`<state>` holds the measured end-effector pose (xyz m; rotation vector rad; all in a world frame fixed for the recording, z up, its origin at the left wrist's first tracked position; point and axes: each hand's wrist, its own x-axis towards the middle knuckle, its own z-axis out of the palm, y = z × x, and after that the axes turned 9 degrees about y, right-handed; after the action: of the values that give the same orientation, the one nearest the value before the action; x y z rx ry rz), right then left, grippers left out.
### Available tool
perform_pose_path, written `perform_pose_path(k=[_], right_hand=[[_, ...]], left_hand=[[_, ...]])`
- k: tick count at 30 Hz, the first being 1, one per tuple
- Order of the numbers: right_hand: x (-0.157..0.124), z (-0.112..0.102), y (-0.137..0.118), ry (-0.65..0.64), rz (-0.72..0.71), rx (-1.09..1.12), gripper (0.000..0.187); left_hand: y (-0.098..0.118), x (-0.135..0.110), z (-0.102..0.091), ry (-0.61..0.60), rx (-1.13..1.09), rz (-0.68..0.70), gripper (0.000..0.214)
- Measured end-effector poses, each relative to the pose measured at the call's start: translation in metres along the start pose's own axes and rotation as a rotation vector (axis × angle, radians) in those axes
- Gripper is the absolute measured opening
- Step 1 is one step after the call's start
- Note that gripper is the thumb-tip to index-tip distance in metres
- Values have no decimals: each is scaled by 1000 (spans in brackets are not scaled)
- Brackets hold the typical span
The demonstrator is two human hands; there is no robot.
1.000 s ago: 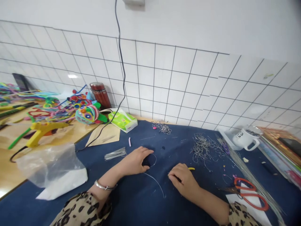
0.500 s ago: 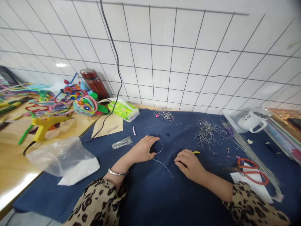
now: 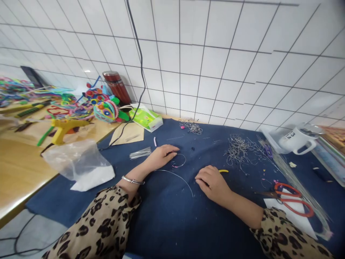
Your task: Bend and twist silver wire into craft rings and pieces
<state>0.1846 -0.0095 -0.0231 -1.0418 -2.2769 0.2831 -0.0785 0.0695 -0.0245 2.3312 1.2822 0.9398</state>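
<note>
My left hand (image 3: 164,156) rests on the dark blue cloth (image 3: 172,216) with its fingers stretched out and the thumb apart. Just beside its fingertips lies a thin wire ring (image 3: 185,160) with a few small pink beads (image 3: 175,166) at its lower edge. A longer curved wire (image 3: 181,178) runs over the cloth below that hand. My right hand (image 3: 212,183) lies low on the cloth with fingers curled and pressed together; whatever is under the fingertips is hidden. Behind its knuckles a yellow handle (image 3: 223,171) sticks out, the rest of that tool covered.
Tangled wire pieces (image 3: 237,149) lie at right, near red-handled scissors (image 3: 293,199) and a white mug (image 3: 299,140). Straight wires (image 3: 140,153) are bundled at left, beside a plastic bag (image 3: 78,158). A yellow glue gun (image 3: 64,129) and a black cable (image 3: 140,54) are farther left.
My left hand has let go of the wire ring and moved slightly away, its fingers straighter. The right hand has barely moved. The camera view has shifted.
</note>
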Motion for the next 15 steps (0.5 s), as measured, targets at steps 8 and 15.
perform_pose_path(k=[8, 15], right_hand=[[1, 2, -2, -35, -58, -62, 14], [3, -4, -7, -61, -47, -107, 18]], left_hand=[[13, 1, 12, -141, 70, 120, 45], [13, -2, 20, -184, 151, 173, 42]])
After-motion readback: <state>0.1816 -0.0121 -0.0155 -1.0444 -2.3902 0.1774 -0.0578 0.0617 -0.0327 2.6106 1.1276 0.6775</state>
